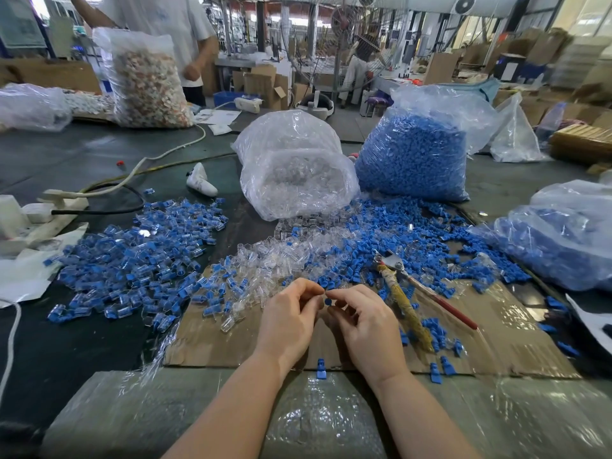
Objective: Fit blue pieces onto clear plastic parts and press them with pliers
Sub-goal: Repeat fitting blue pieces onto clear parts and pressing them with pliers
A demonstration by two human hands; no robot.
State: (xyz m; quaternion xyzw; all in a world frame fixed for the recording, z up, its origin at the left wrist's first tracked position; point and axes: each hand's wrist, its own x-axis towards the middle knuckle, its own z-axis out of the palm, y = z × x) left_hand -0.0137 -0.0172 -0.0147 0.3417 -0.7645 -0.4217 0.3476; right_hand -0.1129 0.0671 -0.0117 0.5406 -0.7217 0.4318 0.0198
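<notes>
My left hand (pixel 289 321) and my right hand (pixel 362 321) meet over the cardboard sheet (pixel 215 342), fingertips together. My right hand pinches a small blue piece (pixel 328 302); my left hand pinches a clear plastic part (pixel 318 294) against it, mostly hidden by the fingers. The pliers (pixel 405 293), with a yellow-wrapped and a red handle, lie on the cardboard just right of my right hand. Loose clear parts (pixel 265 256) and loose blue pieces (pixel 414 236) are heaped beyond my hands. A pile of joined blue-and-clear parts (pixel 139 260) lies to the left.
An open bag of clear parts (pixel 294 173) and a bag of blue pieces (pixel 414 154) stand at the back. Another bag of blue pieces (pixel 563 240) lies on the right. A power strip (pixel 49 210) with cables sits left. A person (pixel 165 28) stands across the table.
</notes>
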